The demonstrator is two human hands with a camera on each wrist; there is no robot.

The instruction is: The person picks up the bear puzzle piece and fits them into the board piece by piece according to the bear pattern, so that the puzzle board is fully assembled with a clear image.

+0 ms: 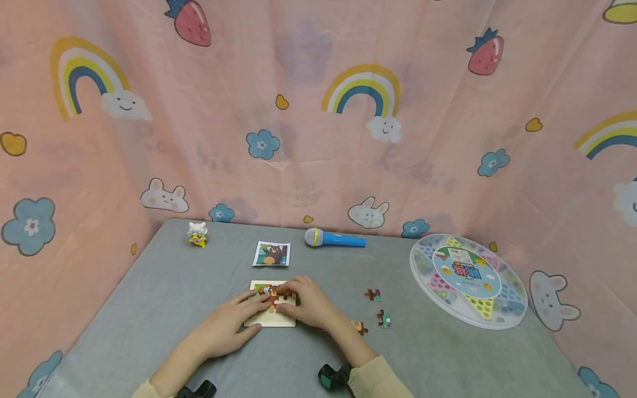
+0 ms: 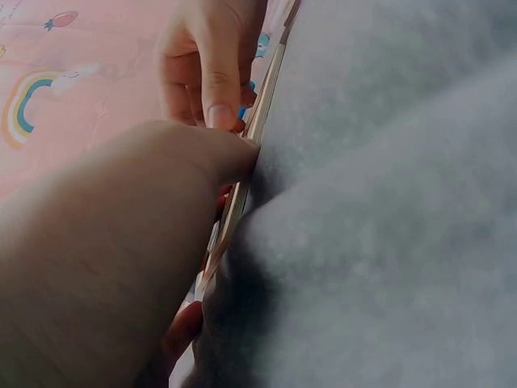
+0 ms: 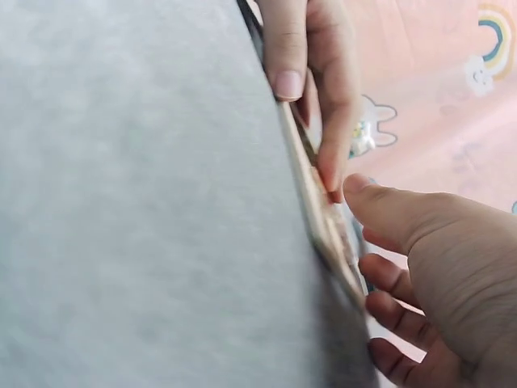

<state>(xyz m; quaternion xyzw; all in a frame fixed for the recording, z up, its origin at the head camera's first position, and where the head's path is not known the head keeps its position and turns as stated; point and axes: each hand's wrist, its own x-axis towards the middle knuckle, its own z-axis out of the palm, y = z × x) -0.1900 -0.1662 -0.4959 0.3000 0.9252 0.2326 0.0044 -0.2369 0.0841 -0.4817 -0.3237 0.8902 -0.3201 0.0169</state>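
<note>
A small wooden jigsaw board (image 1: 283, 320) with a partly filled bear picture (image 1: 272, 298) lies flat on the grey table. My left hand (image 1: 226, 326) rests along its left side, fingers stretched over the picture and thumb by the near edge. From the right, my right hand (image 1: 309, 304) reaches over the board, its bent thumb and index finger around a brown puzzle piece (image 1: 287, 294) at the picture's right side. In the right wrist view the right thumb (image 3: 380, 206) is close to the board's edge (image 3: 300, 182); the piece is hidden there.
Loose puzzle pieces (image 1: 384, 319) lie right of the board, one partly behind my right forearm. Beyond it is a bear picture card (image 1: 271, 254). A blue toy microphone (image 1: 343, 240), a small figurine (image 1: 197, 235) and a round Chinese checkers board (image 1: 505, 309) stand farther out.
</note>
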